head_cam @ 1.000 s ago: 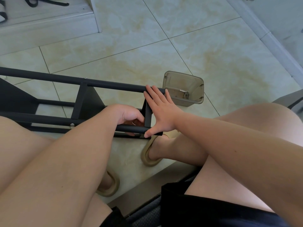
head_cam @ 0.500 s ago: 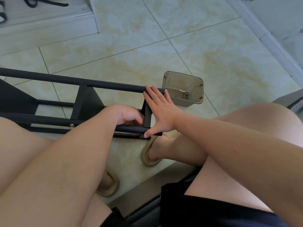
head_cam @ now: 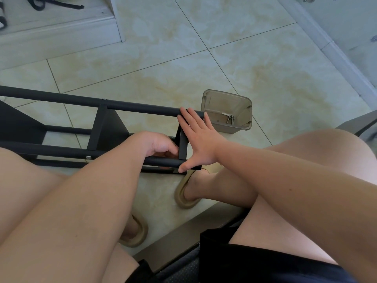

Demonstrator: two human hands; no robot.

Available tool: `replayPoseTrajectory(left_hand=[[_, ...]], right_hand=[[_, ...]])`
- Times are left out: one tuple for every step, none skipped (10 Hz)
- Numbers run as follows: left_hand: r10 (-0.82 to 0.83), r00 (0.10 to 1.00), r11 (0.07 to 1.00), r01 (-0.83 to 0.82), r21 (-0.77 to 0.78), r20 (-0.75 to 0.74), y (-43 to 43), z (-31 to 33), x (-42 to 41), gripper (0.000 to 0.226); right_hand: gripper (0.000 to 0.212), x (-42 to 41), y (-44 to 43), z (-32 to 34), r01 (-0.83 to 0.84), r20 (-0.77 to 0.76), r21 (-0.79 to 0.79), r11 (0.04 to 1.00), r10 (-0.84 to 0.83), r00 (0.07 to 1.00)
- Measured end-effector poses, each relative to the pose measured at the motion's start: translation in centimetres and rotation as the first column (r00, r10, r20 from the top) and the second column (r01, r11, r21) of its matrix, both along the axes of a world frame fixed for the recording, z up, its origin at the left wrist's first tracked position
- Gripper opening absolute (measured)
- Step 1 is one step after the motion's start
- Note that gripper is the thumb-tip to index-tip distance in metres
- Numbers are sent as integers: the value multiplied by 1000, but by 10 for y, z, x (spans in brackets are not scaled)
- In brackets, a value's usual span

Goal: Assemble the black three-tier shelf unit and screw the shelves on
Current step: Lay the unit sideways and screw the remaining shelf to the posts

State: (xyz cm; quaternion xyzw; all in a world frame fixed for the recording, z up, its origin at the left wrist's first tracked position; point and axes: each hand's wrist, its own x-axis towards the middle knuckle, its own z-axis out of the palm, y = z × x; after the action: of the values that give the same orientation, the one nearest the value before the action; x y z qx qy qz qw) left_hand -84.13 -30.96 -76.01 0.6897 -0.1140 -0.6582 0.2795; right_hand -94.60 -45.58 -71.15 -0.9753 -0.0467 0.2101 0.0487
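Shelf unit (head_cam: 108,129) lies sideways. Right hand (head_cam: 201,139) flat on its end, grip spread. Left hand (head_cam: 161,148) curled at 9 o'clock of it, grip unclear.

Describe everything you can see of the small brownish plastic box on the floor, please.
The box is small, rectangular, of smoky translucent plastic, with rounded corners and no lid. It stands open side up on the tiled floor, just past the end of the black shelf frame. A few silver screws lie inside. The right hand lies close to it; contact is unclear.

Screws (head_cam: 230,119) in container (head_cam: 213,104) right of shelf frame (head_cam: 61,100)
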Motion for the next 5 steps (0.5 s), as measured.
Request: replayPoseTrajectory(left_hand=[[13, 1000, 1000, -13, -12, -17, 0, -1, 0, 16], [33, 998, 999, -35, -35, -61, 1, 0, 0, 20], [43, 996, 997, -47, -54, -74, 1, 2, 0, 24], [76, 992, 996, -81, -44, -97, 2, 1, 0, 22], [56, 997, 998, -56, -12, -56, 2, 1, 0, 21]], right_hand=[[154, 0, 0, 0, -3, 5, -1, 1000, 3, 1000], [154, 0, 0, 0, -4, 8, -2, 1000, 4, 1000], [153, 0, -1, 0, -5, 5, -2, 1000, 5, 1000], [154, 0, 0, 0, -5, 4, -3, 1000, 5, 1000], [154, -1, 0, 1, -3, 3, 0, 1000, 3, 1000]])
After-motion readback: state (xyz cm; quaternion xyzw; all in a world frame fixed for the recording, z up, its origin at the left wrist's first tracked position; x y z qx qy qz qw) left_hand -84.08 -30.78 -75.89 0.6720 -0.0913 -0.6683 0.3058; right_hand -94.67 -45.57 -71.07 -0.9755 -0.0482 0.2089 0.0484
